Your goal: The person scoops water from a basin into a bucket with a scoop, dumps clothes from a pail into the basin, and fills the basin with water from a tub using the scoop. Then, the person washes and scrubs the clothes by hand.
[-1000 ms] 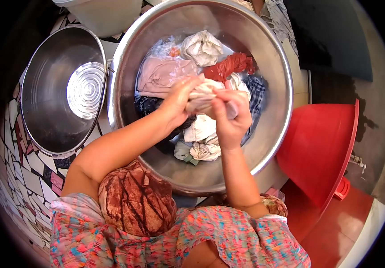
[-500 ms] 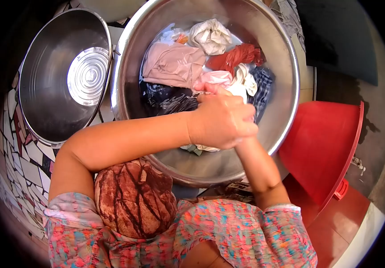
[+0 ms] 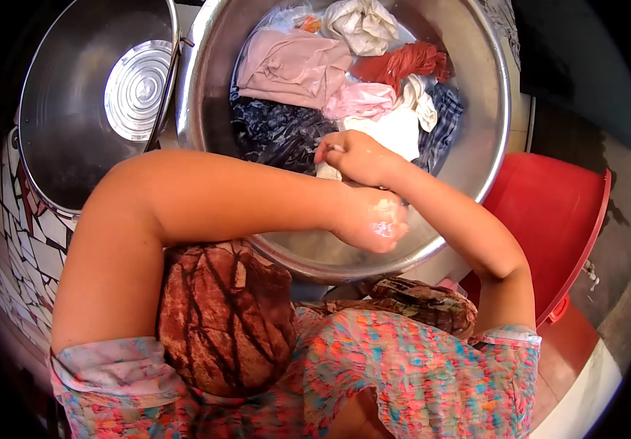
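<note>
A wide steel basin (image 3: 498, 124) holds wet clothes and some water. My left hand (image 3: 375, 219), with suds on its back, is curled into a fist over the near part of the basin; what it holds is hidden. Just beyond it, my right hand (image 3: 359, 157) crosses close to the left wrist with bent fingers, and what these grip is too small to make out. A bit of whitish cloth (image 3: 328, 172) shows under the right fingers. Around lie dark cloth (image 3: 275, 132), a mauve garment (image 3: 293, 69), pink cloth (image 3: 363, 100), white cloth (image 3: 392, 132) and red cloth (image 3: 399, 64).
An empty steel tub (image 3: 59, 110) stands left of the basin on mosaic tiles (image 3: 34, 249). To the right is a red plastic tub (image 3: 542, 212). My knee, under brown patterned cloth (image 3: 224, 322), is close to the basin's near rim.
My left hand has gone from on top of the right one to nearer my body. The right hand, mostly covered before, now shows beyond it. The view has shifted slightly.
</note>
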`<action>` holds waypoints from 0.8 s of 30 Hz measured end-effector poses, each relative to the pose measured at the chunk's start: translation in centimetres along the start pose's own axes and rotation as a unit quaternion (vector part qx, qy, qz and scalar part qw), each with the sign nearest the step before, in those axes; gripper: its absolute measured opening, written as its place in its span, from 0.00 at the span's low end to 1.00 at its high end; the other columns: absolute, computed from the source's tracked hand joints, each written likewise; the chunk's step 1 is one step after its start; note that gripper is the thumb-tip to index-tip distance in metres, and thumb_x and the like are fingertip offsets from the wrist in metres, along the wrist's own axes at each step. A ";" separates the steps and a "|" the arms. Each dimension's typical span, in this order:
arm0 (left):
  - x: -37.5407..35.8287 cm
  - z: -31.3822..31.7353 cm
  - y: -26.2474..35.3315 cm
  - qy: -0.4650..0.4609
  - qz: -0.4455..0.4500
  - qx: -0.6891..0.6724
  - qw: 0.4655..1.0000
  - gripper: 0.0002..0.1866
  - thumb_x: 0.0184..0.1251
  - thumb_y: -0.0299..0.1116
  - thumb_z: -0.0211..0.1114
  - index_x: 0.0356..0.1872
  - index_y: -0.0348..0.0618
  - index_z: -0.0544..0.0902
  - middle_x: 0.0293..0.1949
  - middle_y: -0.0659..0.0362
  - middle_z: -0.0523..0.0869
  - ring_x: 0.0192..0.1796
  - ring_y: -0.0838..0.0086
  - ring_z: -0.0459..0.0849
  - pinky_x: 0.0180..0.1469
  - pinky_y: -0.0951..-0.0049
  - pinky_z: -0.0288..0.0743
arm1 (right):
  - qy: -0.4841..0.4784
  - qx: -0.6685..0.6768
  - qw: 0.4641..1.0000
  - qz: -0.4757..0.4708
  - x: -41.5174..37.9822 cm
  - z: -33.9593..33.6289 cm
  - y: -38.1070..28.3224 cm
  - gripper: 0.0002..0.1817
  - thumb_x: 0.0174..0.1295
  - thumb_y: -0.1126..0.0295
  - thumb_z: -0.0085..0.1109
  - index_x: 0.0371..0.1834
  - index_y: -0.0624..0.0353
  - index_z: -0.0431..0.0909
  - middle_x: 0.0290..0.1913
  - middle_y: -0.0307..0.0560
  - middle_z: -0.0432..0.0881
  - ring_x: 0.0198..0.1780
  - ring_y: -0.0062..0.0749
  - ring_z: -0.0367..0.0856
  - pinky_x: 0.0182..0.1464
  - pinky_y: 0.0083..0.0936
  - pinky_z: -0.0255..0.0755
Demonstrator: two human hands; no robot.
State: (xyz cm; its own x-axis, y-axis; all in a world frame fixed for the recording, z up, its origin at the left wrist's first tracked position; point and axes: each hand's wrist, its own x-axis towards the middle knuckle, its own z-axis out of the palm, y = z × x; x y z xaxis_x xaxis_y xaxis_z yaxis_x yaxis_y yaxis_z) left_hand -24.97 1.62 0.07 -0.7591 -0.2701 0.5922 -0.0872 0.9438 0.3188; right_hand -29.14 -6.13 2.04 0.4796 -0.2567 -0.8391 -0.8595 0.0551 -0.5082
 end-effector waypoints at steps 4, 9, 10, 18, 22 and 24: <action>-1.3 -0.1 -1.1 -0.086 -0.022 -0.020 0.996 0.09 0.47 0.35 0.57 0.21 0.39 0.77 0.24 0.52 0.77 0.29 0.58 0.78 0.31 0.59 0.73 | 0.039 -0.120 0.990 -0.055 3.2 0.2 2.2 0.08 0.59 0.70 0.49 0.34 0.58 0.78 0.21 0.37 0.74 0.19 0.24 0.71 0.26 0.22 0.67; -4.4 -12.4 -5.9 0.368 -0.358 -0.004 0.858 0.08 0.42 0.26 0.64 0.28 0.41 0.78 0.29 0.54 0.79 0.34 0.64 0.79 0.39 0.69 0.73 | 0.074 0.596 0.789 -0.126 1.6 -4.3 -1.4 0.20 0.67 0.58 0.45 0.56 0.58 0.69 0.51 0.49 0.76 0.55 0.33 0.74 0.56 0.33 0.71; -5.8 -16.3 -5.3 0.353 -0.430 0.033 0.830 0.10 0.44 0.26 0.67 0.30 0.41 0.77 0.29 0.57 0.79 0.34 0.69 0.79 0.40 0.72 0.73 | 0.013 0.615 0.749 -0.245 1.3 -4.8 -3.0 0.22 0.67 0.54 0.45 0.60 0.54 0.66 0.54 0.48 0.74 0.54 0.34 0.75 0.53 0.33 0.72; -13.6 -30.5 4.4 0.255 -0.594 0.261 0.717 0.12 0.52 0.32 0.69 0.34 0.38 0.77 0.36 0.60 0.81 0.39 0.77 0.78 0.44 0.79 0.71 | 0.335 -0.124 0.895 -0.266 13.5 -5.8 4.3 0.17 0.48 0.59 0.65 0.42 0.50 0.81 0.33 0.54 0.82 0.36 0.44 0.80 0.43 0.32 0.73; -15.0 -27.3 2.4 0.001 -0.631 0.340 0.697 0.27 0.48 0.47 0.70 0.47 0.41 0.78 0.59 0.44 0.69 0.65 0.51 0.62 0.62 0.59 0.62 | 0.524 -0.223 0.766 -0.297 16.1 -0.9 7.2 0.16 0.45 0.58 0.68 0.34 0.54 0.80 0.27 0.50 0.78 0.32 0.41 0.78 0.38 0.32 0.72; -12.1 -25.6 -0.2 0.011 -0.562 0.314 0.765 0.26 0.49 0.47 0.69 0.46 0.42 0.77 0.56 0.46 0.73 0.61 0.55 0.68 0.58 0.61 0.66 | 0.521 -0.212 0.790 -0.245 16.4 -1.0 8.4 0.17 0.44 0.58 0.69 0.32 0.56 0.79 0.25 0.47 0.77 0.29 0.37 0.77 0.36 0.30 0.71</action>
State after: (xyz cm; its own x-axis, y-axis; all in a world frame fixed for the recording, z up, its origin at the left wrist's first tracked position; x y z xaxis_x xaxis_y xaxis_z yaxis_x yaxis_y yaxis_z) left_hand 0.75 -0.14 11.78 0.0332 -0.9751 0.2193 -0.9752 0.0165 0.2206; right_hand -28.62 -10.85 -15.81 0.5572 -0.8139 0.1647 -0.7040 -0.5682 -0.4260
